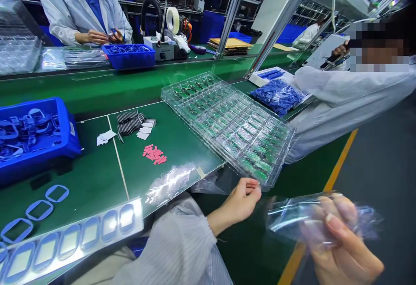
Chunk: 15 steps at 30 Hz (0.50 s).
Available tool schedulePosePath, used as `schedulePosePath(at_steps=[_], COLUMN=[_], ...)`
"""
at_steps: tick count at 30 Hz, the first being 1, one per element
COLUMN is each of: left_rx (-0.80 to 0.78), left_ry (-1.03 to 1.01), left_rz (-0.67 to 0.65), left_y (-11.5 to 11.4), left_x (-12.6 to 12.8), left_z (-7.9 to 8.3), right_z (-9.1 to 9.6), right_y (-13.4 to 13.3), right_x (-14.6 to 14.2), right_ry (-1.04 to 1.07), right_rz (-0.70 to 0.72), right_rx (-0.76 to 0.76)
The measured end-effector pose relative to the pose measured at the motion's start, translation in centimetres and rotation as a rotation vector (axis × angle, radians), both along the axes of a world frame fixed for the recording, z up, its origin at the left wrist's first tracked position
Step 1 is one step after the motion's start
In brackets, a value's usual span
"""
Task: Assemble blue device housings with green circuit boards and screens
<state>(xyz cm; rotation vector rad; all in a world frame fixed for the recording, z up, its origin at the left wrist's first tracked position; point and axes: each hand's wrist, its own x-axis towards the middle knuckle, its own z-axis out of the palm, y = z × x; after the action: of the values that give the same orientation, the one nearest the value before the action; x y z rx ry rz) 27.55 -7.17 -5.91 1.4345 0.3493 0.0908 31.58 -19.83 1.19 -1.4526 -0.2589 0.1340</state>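
Note:
My left hand (238,200) is closed in a pinch at the near corner of a clear plastic tray (224,133). Whatever may be between its fingertips is hidden. The tray's compartments hold green circuit boards, and it overhangs the table's right edge. Off to the right, my right hand (344,237) grips crumpled clear plastic film (295,218), blurred by motion, above the floor. On the table left of my left hand lie a pile of clear film pieces (170,183) and small pink strips (154,154).
Blue frames (39,210) and a strip of framed pieces (79,239) lie front left, near a blue bin (68,133). Black-edged stacked pieces (130,122) sit mid-table. One co-worker (87,12) works opposite; another's sleeve (351,90) is at right, beside bagged blue parts (276,94).

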Motion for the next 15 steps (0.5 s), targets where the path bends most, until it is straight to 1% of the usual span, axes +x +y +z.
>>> schedulePosePath(at_steps=[2,4,6,8,10,12,13,15], left_rx=[0.163,0.364,0.601,0.825,1.016,1.173,1.240,1.346], left_ry=[-0.025,-0.066,-0.105,-0.102,-0.089,-0.111,-0.140,-0.210], left_rz=[-0.009,-0.006,-0.011,-0.027,-0.054,-0.090,-0.109,-0.136], left_y=[-0.3,0.2,1.1,2.2,3.0,3.5,3.7,3.8], left_x=[0.0,-1.3,-3.2,-4.8,-5.8,-6.2,-6.3,-6.6], left_z=[0.7,1.1,0.9,0.1,-1.2,-2.4,-2.9,-3.4], right_z=[1.0,1.9,2.5,2.2,0.6,-2.0,-3.6,-6.6], right_y=[-0.2,-0.1,0.8,2.8,5.6,8.4,9.5,10.7], right_x=[0.6,1.2,1.5,1.3,0.5,-0.7,-1.3,-2.1], right_ry=[-0.003,-0.001,-0.058,-0.205,-0.401,-0.511,-0.540,-0.582], right_rz=[-0.031,-0.050,-0.071,-0.116,-0.167,-0.201,-0.185,-0.077], right_rx=[0.032,0.089,0.131,0.124,0.050,0.012,-0.024,-0.117])
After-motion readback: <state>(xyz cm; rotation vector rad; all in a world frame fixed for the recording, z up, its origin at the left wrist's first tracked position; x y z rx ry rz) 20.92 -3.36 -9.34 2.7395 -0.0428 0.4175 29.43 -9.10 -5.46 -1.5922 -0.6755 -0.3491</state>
